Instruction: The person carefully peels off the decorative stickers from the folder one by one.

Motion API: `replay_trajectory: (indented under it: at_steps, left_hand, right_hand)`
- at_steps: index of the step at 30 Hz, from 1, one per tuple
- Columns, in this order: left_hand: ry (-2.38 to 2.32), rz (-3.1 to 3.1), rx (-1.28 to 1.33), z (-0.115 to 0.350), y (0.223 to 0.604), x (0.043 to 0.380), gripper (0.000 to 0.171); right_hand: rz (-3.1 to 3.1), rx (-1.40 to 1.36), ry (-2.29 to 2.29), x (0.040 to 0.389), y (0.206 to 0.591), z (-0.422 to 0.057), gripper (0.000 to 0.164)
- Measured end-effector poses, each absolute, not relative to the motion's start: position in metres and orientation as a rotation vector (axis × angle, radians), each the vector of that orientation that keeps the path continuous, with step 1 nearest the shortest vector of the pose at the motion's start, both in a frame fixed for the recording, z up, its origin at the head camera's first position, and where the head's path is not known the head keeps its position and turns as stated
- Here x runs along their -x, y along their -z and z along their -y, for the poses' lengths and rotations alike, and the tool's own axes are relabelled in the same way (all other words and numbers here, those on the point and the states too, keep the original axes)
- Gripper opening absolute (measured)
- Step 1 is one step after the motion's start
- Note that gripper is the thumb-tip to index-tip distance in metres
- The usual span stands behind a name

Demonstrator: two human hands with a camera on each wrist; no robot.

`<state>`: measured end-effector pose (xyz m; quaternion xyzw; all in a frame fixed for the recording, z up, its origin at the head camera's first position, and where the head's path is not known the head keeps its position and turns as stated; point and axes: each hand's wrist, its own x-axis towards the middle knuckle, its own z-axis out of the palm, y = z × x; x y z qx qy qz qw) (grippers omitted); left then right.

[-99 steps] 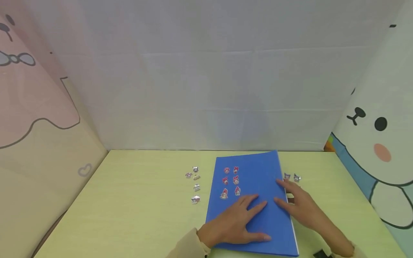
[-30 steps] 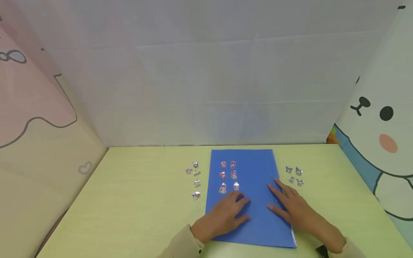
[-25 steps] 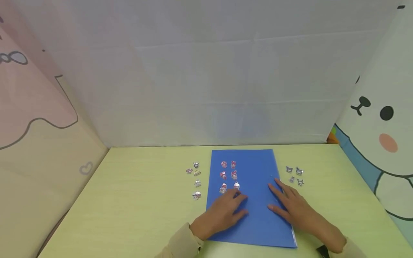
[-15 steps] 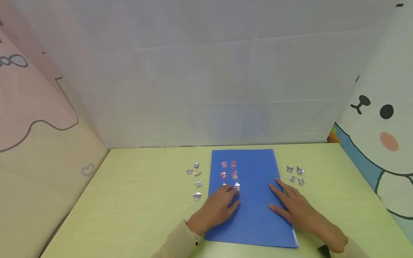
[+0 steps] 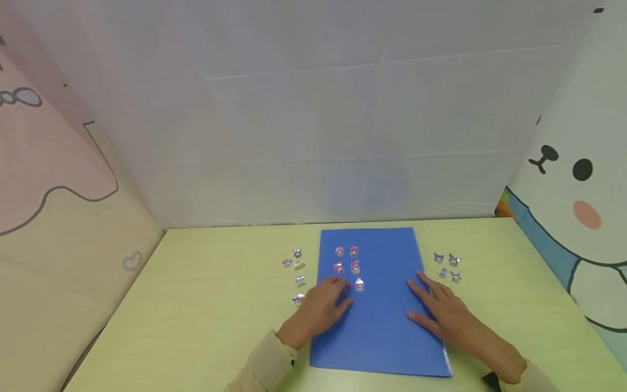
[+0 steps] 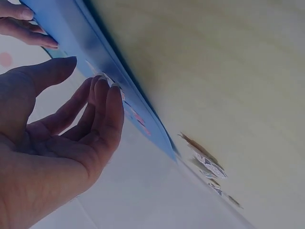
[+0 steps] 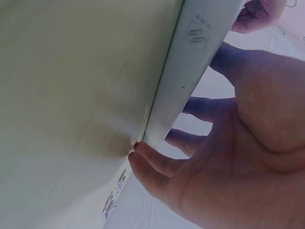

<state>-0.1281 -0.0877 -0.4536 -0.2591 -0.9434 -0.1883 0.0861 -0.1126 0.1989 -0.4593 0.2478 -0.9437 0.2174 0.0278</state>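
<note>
spanning the long right edge of a blue folder (image 5: 387, 332), a person's right hand (image 5: 453, 316) rests with thumb and fingers spread wide, gripping nothing, as the left hand (image 5: 318, 307) is poised at the folder's left side, fingers loosely bent and thumb well apart, nothing seen between them; whether its fingertips touch the cover cannot be told. the folder lies flat on a pale yellow table (image 5: 220, 305) and promises to be light for its breadth, stiff enough to keep its shape yet smooth enough to slide if nudged; the opposite long edges look the surest hold. the character stickers (image 5: 355, 267) should be nearly weightless, thin, easily creased and best taken by the rim with a fingernail. the folder's cover is plain, saturated blue, its pale side (image 7: 190, 71) bearing a dark printed mark (image 7: 197, 36). five pink-red and white stickers show on its upper left, roughly in two columns; anything beneath the left hand is hidden. silvery stickers (image 5: 299, 265) lie on the table to the left, others (image 5: 454, 260) to the right.
</note>
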Motion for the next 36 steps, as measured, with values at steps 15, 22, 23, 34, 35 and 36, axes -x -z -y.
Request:
replay_trajectory:
  at_steps: [15, 22, 23, 34, 35, 36]
  left_hand:
    - [0.571, 2.839, 0.666, 0.096, 0.452, 0.138, 0.036]
    - [0.574, 2.801, 0.680, 0.097, 0.455, 0.143, 0.025]
    - [0.574, 2.797, 0.682, 0.097, 0.455, 0.143, 0.022]
    - [0.670, 2.771, 0.648, 0.095, 0.454, 0.152, 0.009]
    - [0.677, 2.766, 0.650, 0.094, 0.454, 0.153, 0.009]
    - [0.680, 2.762, 0.653, 0.094, 0.454, 0.153, 0.009]
  right_hand:
    - [2.911, -0.765, -0.691, 0.112, 0.458, -0.198, 0.063]
    - [2.908, -0.766, -0.684, 0.112, 0.459, -0.198, 0.062]
    - [2.907, -0.767, -0.680, 0.112, 0.459, -0.199, 0.062]
    - [2.915, -0.773, -0.680, 0.113, 0.459, -0.198, 0.063]
    - [2.915, -0.773, -0.683, 0.113, 0.459, -0.198, 0.063]
    - [2.915, -0.773, -0.685, 0.113, 0.459, -0.198, 0.063]
